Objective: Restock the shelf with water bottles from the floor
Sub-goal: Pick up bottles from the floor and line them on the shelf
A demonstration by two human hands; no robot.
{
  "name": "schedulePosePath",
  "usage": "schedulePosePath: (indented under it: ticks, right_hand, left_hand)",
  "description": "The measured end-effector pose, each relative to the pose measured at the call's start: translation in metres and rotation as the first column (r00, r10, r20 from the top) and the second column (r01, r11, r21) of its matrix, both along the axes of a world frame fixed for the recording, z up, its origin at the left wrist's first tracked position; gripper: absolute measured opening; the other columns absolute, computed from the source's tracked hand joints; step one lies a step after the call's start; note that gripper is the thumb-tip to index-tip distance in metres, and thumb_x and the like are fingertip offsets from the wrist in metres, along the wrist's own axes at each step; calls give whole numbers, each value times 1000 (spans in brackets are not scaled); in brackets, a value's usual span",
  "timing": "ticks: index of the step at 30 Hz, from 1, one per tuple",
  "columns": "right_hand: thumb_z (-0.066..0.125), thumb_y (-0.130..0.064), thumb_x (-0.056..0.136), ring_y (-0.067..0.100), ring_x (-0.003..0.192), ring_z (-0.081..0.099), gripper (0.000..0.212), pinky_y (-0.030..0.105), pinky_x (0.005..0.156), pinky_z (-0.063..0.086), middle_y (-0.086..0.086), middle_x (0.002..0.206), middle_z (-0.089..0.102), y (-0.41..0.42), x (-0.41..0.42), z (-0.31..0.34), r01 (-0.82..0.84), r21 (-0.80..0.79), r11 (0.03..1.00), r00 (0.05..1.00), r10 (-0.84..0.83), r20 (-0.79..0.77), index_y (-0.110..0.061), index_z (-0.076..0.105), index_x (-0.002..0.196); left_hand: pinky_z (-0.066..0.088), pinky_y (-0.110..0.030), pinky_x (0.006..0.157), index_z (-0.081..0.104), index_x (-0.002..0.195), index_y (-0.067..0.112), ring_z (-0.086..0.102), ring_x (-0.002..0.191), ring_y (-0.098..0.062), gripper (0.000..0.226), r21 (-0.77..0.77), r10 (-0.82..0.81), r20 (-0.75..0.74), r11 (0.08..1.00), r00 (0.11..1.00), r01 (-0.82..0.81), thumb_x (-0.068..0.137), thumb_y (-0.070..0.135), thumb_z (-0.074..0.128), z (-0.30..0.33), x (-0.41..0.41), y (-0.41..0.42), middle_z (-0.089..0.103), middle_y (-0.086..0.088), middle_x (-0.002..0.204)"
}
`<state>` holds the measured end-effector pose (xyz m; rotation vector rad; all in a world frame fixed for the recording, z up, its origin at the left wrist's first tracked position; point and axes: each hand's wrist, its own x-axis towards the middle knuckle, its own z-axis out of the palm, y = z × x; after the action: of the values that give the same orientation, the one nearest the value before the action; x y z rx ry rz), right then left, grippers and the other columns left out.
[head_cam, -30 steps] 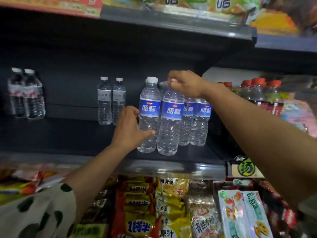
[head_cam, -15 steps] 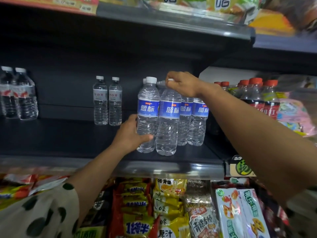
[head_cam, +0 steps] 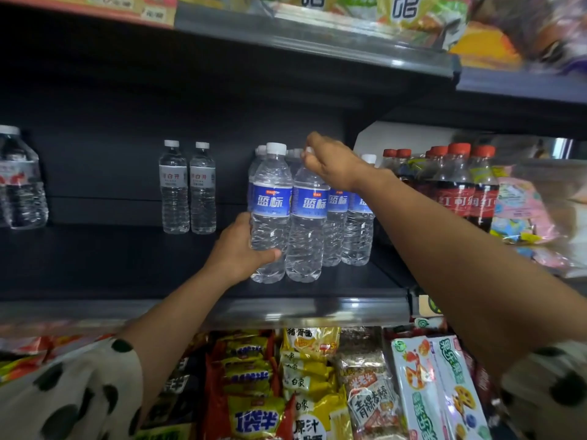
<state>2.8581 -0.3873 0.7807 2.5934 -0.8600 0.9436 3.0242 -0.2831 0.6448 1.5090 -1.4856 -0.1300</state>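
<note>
Fingers [head_cam: 313,160] pinching water bottle [head_cam: 307,217] cap, left hand [head_cam: 236,250] gripping neighbouring bottle [head_cam: 270,214]

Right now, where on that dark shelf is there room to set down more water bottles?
Bare shelf floor lies between the white-label pair and the far-left bottles, and a narrower gap between that pair and the blue-label bottles, where the left hand reaches in. Right of these, cola bottles crowd the shelf.
</note>
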Motion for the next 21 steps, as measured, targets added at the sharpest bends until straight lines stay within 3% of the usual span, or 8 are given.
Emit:
schedulePosePath:
  ticks: [6,11,14,18,21]
  right_hand:
    - [34,-40,101,27,88,48,39,30,72,30,17,105,55,0,-4,0,2,-6,1000,1000,-2,-29,-4,42,115]
    - [37,-49,98,23,86,47,37,30,71,31,10,99,51,6,-6,-1,36,12,999,999,-35,-33,-13,40,104]
    - [39,-51,96,28,98,48,48,35,80,37,16,112,49,19,-10,0,111,-8,994,990,-111,-86,-9,40,119]
    - [43,-48,96,37,109,47,55,41,90,37,22,120,47,54,-22,-5,254,-131,958,958,-268,-105,-5,36,129]
    - [48,-43,95,39,110,48,54,43,92,39,23,121,48,89,-31,-25,307,-191,932,928,-338,-158,-3,37,130]
  left_hand:
    - [50,-44,94,41,132,17,59,106,-20,72,20,-9,10,1000,1000,8,73,27,81,0,0,3,57,1,125]
    - [49,-45,96,41,132,19,58,110,-20,74,56,-4,41,998,999,2,71,29,82,5,0,4,55,-1,127]
    - [46,-44,99,43,130,22,54,116,-22,77,59,-4,77,998,997,-1,66,36,83,11,0,9,52,-2,130]
    - [37,-30,97,40,136,16,44,123,-23,78,25,37,192,999,981,-42,71,31,81,19,0,29,44,-7,133]
    - [35,-35,105,31,145,14,38,129,-27,86,-8,33,287,999,957,-32,74,30,79,15,-4,56,39,-9,136]
